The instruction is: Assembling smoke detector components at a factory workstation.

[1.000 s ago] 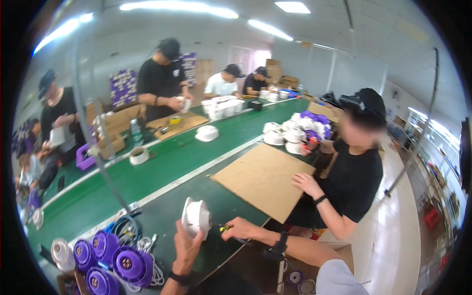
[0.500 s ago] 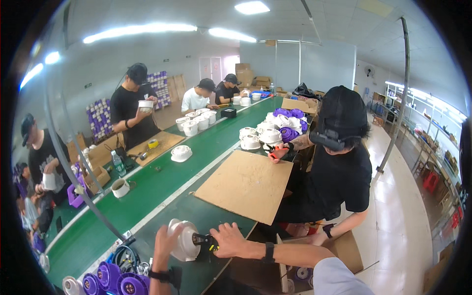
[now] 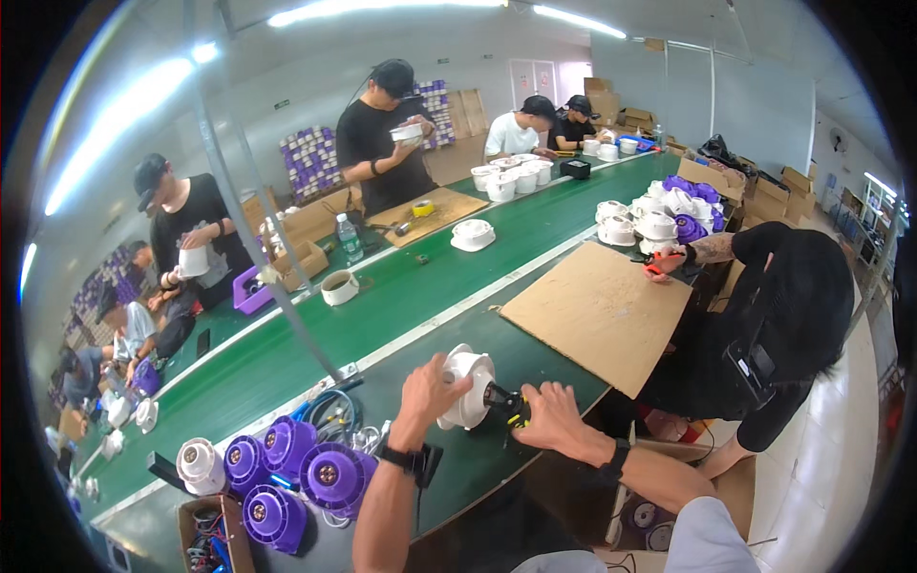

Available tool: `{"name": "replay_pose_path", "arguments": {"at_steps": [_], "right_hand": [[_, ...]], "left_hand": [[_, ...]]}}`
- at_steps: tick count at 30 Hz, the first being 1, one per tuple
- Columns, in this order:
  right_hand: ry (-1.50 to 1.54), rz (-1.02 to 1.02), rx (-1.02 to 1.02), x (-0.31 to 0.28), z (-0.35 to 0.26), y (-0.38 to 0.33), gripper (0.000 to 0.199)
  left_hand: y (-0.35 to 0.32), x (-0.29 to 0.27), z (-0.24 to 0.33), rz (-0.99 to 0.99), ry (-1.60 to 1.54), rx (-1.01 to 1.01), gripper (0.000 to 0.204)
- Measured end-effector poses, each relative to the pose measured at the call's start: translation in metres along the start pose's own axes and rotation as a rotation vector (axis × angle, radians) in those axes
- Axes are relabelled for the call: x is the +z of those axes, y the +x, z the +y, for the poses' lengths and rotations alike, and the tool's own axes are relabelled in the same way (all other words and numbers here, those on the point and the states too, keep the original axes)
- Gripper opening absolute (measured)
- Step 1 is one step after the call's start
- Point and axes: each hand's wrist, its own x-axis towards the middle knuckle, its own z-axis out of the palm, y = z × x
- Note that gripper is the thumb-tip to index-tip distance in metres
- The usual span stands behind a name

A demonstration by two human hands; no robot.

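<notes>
My left hand (image 3: pixel 429 390) is closed around the left side of a white round plastic housing (image 3: pixel 469 368), which is tipped on its side just above or on the dark green bench. From the right, my right hand (image 3: pixel 564 425) grips black-and-yellow pliers (image 3: pixel 503 399). Their dark head reaches to the right face of the housing; the exact contact is too small to make out. Left of my left wrist stand several purple housings (image 3: pixel 339 477) and another white housing (image 3: pixel 201 465).
A cardboard sheet (image 3: pixel 597 310) lies ahead on the right. Beside it a co-worker's hand (image 3: pixel 666 263) holds red-handled cutters. The green conveyor (image 3: pixel 411 301) runs beyond, with co-workers behind it. A metal pole (image 3: pixel 258 239) rises at left. A box of cables (image 3: pixel 215 535) sits near left.
The view has swung left, so the scene sits further right. My hands keep hold of the housing and the pliers. The co-worker at right now leans lower.
</notes>
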Motion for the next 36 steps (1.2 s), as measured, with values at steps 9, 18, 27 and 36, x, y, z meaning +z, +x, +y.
{"name": "replay_pose_path", "arguments": {"at_steps": [9, 18, 27, 36], "right_hand": [[0.475, -0.210, 0.200, 0.005, 0.004, 0.015, 0.040], [0.546, -0.234, 0.200, 0.015, 0.011, 0.012, 0.029], [-0.056, -0.015, -0.007, 0.032, 0.015, -0.002, 0.069], [-0.231, -0.019, -0.005, 0.006, -0.002, -0.014, 0.071]], "left_hand": [[-0.042, 0.040, -0.018, 0.335, -0.298, 0.014, 0.069], [-0.015, 0.019, -0.003, 0.209, -0.259, -0.057, 0.066], [0.002, 0.032, -0.005, 0.180, -0.252, -0.233, 0.063], [-0.016, 0.038, -0.020, 0.261, -0.539, -0.245, 0.063]]}}
